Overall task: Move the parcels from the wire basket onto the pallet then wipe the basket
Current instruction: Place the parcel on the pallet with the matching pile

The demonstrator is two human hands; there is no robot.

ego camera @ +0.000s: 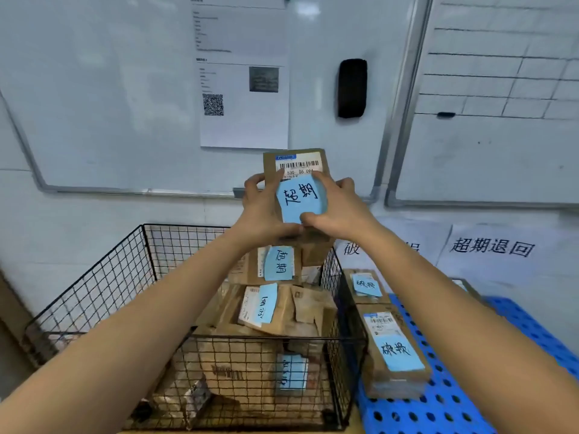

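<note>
A brown parcel (pixel 297 161) with a barcode label and a blue handwritten note is held upright above the black wire basket (pixel 94 286). My left hand (pixel 261 205) grips its left side and my right hand (pixel 336 206) its right side, thumbs on the note. Several more brown parcels (pixel 266 308) with blue notes lie heaped in the basket's right half. On the blue perforated pallet (pixel 454 408) to the right lie two parcels, a near one (pixel 394 349) and a far one (pixel 365 286).
Two whiteboards hang on the wall behind, one with a printed sheet (pixel 244 101) and a black eraser (pixel 352 87). Paper signs (pixel 492 245) with printed characters are stuck to the wall above the pallet. The basket's left half shows bare wire.
</note>
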